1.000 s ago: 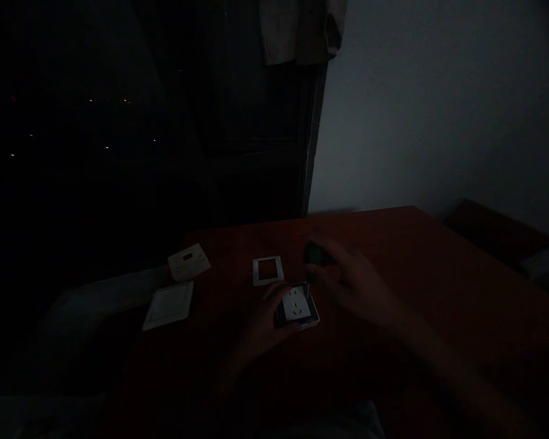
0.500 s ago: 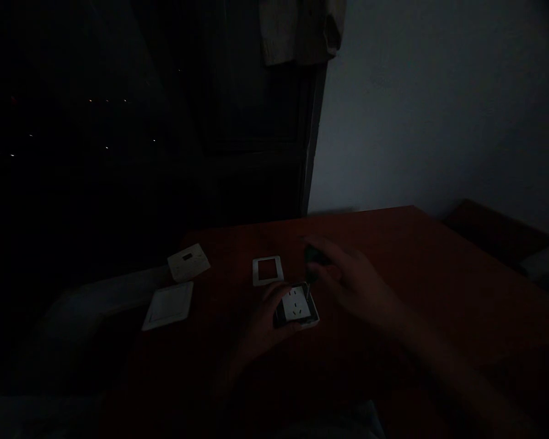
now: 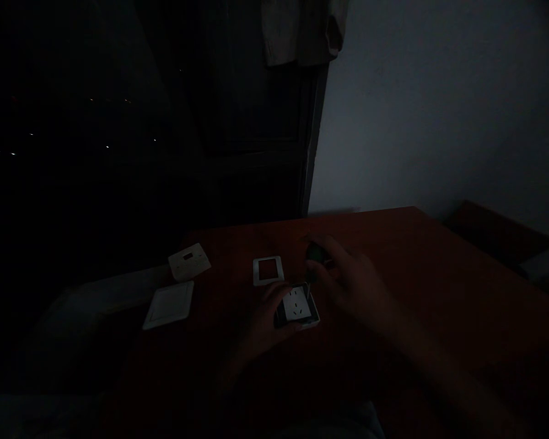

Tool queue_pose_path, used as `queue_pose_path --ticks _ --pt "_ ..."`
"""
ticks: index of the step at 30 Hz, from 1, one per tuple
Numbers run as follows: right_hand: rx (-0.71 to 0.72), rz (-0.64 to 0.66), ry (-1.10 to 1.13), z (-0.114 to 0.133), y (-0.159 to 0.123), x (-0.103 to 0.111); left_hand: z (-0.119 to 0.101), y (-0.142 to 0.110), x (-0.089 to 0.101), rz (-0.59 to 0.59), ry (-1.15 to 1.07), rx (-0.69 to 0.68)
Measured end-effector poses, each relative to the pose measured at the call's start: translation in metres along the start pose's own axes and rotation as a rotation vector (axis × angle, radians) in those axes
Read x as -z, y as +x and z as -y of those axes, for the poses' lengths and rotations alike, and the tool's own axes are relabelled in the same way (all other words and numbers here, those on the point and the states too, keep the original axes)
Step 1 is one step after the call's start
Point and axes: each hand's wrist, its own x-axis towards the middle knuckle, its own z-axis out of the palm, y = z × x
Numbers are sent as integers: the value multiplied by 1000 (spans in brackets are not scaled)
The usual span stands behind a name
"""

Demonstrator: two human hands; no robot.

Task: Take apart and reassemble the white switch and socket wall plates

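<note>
A wall socket with a white slotted face and a dark surround lies face up on the table. My left hand is closed around its left side, fingers at the far edge and thumb at the near one. My right hand grips a screwdriver by its green handle. The thin shaft points down to the socket's right side, where the tip seems to touch; the dim light hides the exact spot. Just beyond the socket lies a white cover frame with a square opening.
On the left of the reddish table are a pale plate with a small slot and a white square panel. A pale wall rises behind, beside a dark window. The room is very dim.
My right hand's fingers have shifted slightly around the screwdriver handle. The left hand and the socket stay where they were.
</note>
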Motion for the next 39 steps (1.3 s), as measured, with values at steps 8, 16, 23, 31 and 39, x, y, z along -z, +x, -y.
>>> queue_pose_path --ticks 8,16,23,31,39 --pt "-135 -201 -374 3 -2 -13 -2 0 1 6 -6 9" --pt "15 -3 33 2 -1 5 0 0 0 0 -43 5" --pt "29 -43 9 -3 -2 -1 1 0 0 -5 -13 -7" --pt "-75 -205 -297 4 -5 -8 -4 0 3 17 -8 9" --pt "-141 -272 -392 1 2 -11 -1 1 1 14 -33 15"
